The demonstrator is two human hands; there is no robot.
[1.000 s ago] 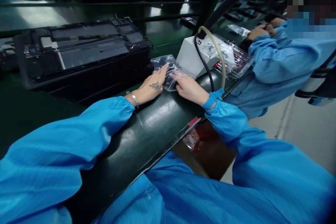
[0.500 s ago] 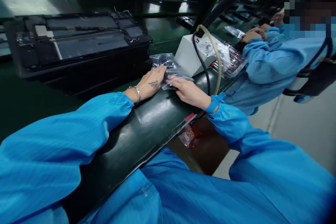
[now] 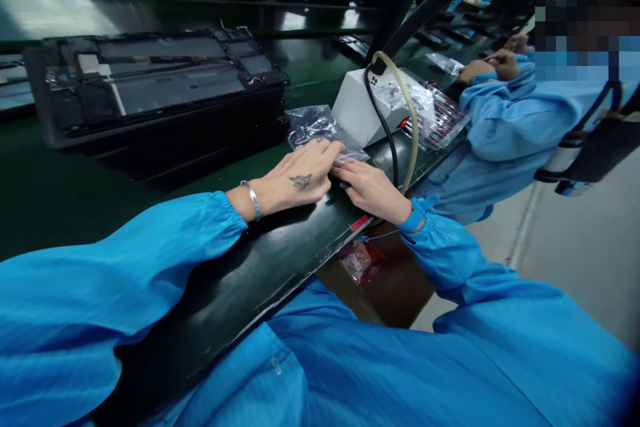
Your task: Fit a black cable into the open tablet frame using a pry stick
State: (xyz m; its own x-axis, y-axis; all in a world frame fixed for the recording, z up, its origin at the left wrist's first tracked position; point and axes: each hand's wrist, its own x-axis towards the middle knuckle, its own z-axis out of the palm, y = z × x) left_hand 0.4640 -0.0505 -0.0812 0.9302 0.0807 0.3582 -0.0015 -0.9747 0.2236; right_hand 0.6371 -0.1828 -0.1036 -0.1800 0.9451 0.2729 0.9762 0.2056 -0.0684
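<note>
A clear plastic bag point(image 3: 313, 127) with small dark parts lies on the dark green bench point(image 3: 280, 247), next to a white box. My left hand point(image 3: 300, 177), with a silver bracelet at the wrist, rests palm down on the bag's near edge, fingers stretched over it. My right hand point(image 3: 367, 187) lies beside it, fingertips pinching the bag's near right corner. Both arms wear blue sleeves. What the fingertips hold under the plastic is hidden.
A stack of black flat panels point(image 3: 155, 90) stands to the left behind my hands. The white box point(image 3: 365, 110) has a black cable and a beige hose point(image 3: 413, 120). A co-worker's sleeve point(image 3: 505, 120) and hand are at the right, by a tray of packets point(image 3: 443, 120).
Both hands have slid nearer along the bench toward the bag's near edge. The left hand now lies flatter over the bag, close to the right hand.
</note>
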